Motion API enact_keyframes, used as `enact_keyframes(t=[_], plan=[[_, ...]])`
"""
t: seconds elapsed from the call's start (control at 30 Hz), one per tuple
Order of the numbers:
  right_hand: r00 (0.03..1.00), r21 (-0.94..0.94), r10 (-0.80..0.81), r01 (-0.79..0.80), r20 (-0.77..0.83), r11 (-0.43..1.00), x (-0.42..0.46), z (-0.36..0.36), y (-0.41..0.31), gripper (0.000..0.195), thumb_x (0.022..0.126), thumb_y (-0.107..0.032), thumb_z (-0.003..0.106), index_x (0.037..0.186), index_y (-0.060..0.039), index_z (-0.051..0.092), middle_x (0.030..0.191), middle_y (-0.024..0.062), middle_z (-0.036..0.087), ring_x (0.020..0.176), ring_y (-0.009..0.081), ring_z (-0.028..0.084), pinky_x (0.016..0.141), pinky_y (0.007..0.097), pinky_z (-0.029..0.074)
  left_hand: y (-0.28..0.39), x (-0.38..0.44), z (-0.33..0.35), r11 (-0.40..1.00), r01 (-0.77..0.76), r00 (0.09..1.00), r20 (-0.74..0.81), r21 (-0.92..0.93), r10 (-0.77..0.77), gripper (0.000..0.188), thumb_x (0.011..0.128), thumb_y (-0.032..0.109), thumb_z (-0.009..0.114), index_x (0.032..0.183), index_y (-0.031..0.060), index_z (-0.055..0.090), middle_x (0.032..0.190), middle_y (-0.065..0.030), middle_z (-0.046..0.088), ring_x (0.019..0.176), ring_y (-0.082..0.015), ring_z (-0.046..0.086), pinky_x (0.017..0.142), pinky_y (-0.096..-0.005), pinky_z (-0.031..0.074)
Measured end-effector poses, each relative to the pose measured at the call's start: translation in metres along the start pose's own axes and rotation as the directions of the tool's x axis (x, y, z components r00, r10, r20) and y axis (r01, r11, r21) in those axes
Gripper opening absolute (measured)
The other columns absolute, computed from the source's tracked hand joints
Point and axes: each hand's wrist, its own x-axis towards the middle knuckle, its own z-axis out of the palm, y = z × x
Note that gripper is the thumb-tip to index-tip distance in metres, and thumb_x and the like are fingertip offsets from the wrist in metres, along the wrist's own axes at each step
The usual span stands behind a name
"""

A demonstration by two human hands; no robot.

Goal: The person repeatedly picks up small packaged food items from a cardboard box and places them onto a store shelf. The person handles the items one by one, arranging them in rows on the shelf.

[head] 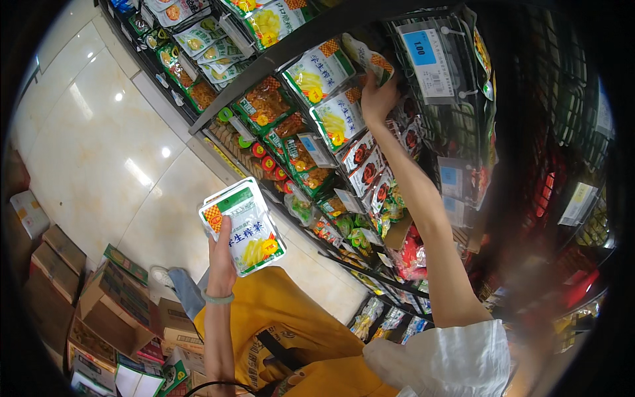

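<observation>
My left hand (222, 263) holds a small stack of flat white-and-green pickled-vegetable packets (250, 233) in front of my body, the thumb across the top one. A pale bangle (217, 297) circles that wrist. My right hand (379, 99) reaches into the wire shelf rack and grips a similar packet (369, 54), which is tilted and creased. Its fingertips are partly hidden behind the packet. Just left of that hand, matching packets lie face up in two stacks, an upper packet stack (317, 69) and a lower packet stack (337, 119).
Brown food packets (265, 101) and dark-red picture packets (364, 164) fill neighbouring compartments. A black shelf bar (248, 74) crosses the rack. Price tags (426, 62) hang on the right. Opened cardboard boxes (116, 312) stand on the tiled floor (104, 134), near a shoe (161, 278).
</observation>
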Motion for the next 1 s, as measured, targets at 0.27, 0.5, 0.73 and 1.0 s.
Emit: enact_keyframes(t=[0.27,0.5,0.73,1.0], plan=[[0.966,-0.170,0.057,-0.014,0.250,0.985,0.002,-0.010,0.017,0.048,0.081,-0.018,0.061,0.121,0.0039,0.045,0.104,0.0274,0.057,0.095,0.0442,0.054,0.080,0.0488,0.043,-0.003,0.003,-0.015,1.000,-0.006,0.999,-0.050,0.013,0.006,0.036,0.093,0.031,0.052,0.119,0.0054,0.050,0.107,-0.0064,0.062,0.091,-0.0172,0.063,0.078,-0.0302,0.053],[0.971,-0.261,-0.052,0.115,0.234,0.959,0.017,0.004,-0.007,0.036,0.079,-0.016,0.063,0.110,-0.0008,0.053,0.098,0.0229,0.060,0.091,0.0405,0.058,0.077,0.0481,0.046,-0.001,-0.002,-0.016,0.999,0.006,1.000,-0.004,0.031,-0.006,0.038,0.092,0.031,0.053,0.119,0.0048,0.049,0.106,-0.0070,0.063,0.090,-0.0168,0.064,0.078,-0.0298,0.053],[0.867,-0.378,0.122,0.081,0.484,0.922,0.054,0.023,-0.024,0.021,0.078,-0.013,0.063,0.095,-0.0008,0.062,0.095,0.0206,0.064,0.091,0.0358,0.062,0.075,0.0444,0.050,-0.001,-0.005,-0.014,0.998,0.018,1.000,-0.014,0.059,-0.018,0.037,0.092,0.031,0.052,0.118,0.0043,0.050,0.106,-0.0069,0.063,0.089,-0.0161,0.064,0.076,-0.0289,0.053],[0.792,-0.515,-0.014,0.410,0.610,0.753,0.051,0.051,-0.008,0.016,0.081,-0.011,0.056,0.091,-0.0038,0.066,0.096,0.0196,0.065,0.090,0.0330,0.064,0.075,0.0432,0.051,-0.003,-0.003,-0.006,0.999,0.018,1.000,0.007,0.030,-0.019,0.037,0.092,0.030,0.053,0.119,0.0035,0.050,0.106,-0.0076,0.063,0.092,-0.0171,0.063,0.080,-0.0300,0.052]])
